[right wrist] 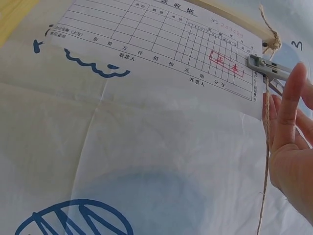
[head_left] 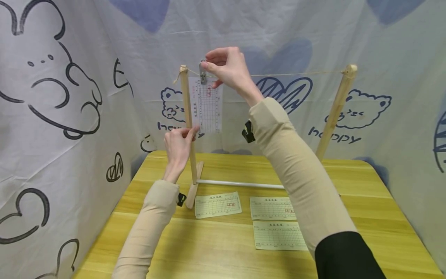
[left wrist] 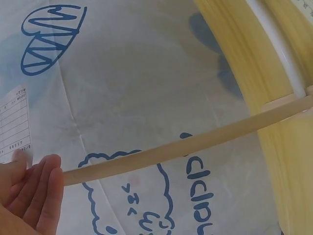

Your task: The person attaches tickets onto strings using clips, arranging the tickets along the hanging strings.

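Observation:
A printed receipt slip (head_left: pixel 210 110) with a red stamp hangs turned sideways from a metal clip (head_left: pixel 203 73) at the string (head_left: pixel 296 73), close to the left wooden post (head_left: pixel 187 100). My right hand (head_left: pixel 232 71) pinches the clip's upper end between thumb and fingers. In the right wrist view, the clip (right wrist: pixel 264 67) sits over the slip's edge beside the twine (right wrist: pixel 267 137). Lower down, my left hand (head_left: pixel 178 145) pinches the slip's bottom left corner next to the post. The left wrist view shows the left thumb at the slip's edge (left wrist: pixel 14 120).
On the wooden table (head_left: pixel 209 255) lie a receipt slip (head_left: pixel 216 205) at left and two more, the upper (head_left: pixel 270 207) and the lower (head_left: pixel 278 235), partly behind my right sleeve. A white rod (head_left: pixel 240 183) runs low from the left post toward the right post (head_left: pixel 336 108). Patterned cloth hangs behind.

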Available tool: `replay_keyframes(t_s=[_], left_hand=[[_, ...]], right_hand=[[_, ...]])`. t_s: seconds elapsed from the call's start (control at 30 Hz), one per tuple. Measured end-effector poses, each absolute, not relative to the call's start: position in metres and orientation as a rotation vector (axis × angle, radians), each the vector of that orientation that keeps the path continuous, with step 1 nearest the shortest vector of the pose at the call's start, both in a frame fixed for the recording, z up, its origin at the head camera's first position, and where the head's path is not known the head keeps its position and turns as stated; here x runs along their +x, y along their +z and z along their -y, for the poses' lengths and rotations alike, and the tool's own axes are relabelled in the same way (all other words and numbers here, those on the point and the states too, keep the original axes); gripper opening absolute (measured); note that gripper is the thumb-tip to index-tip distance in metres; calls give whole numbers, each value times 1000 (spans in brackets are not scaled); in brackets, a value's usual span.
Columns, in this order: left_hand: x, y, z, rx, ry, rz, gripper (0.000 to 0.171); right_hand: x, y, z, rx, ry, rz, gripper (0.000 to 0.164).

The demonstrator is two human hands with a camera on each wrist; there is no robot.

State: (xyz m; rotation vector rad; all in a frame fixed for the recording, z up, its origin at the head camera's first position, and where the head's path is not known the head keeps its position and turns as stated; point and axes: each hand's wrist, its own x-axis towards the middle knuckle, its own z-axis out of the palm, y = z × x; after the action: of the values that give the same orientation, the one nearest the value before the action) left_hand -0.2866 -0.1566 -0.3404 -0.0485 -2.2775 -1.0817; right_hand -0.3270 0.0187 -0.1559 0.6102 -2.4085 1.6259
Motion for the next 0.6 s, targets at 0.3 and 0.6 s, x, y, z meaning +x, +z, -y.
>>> replay_keyframes(t_s=[0.3, 0.6], left_hand=[[-289, -347, 158, -26, -1050, 2321, 35], [-290, -349, 155, -13, -1041, 2315, 33]], right_hand=[[-329, -158, -22, 620, 1640, 2395, 42], [-327, -159, -29, 616, 1620, 2395, 43]])
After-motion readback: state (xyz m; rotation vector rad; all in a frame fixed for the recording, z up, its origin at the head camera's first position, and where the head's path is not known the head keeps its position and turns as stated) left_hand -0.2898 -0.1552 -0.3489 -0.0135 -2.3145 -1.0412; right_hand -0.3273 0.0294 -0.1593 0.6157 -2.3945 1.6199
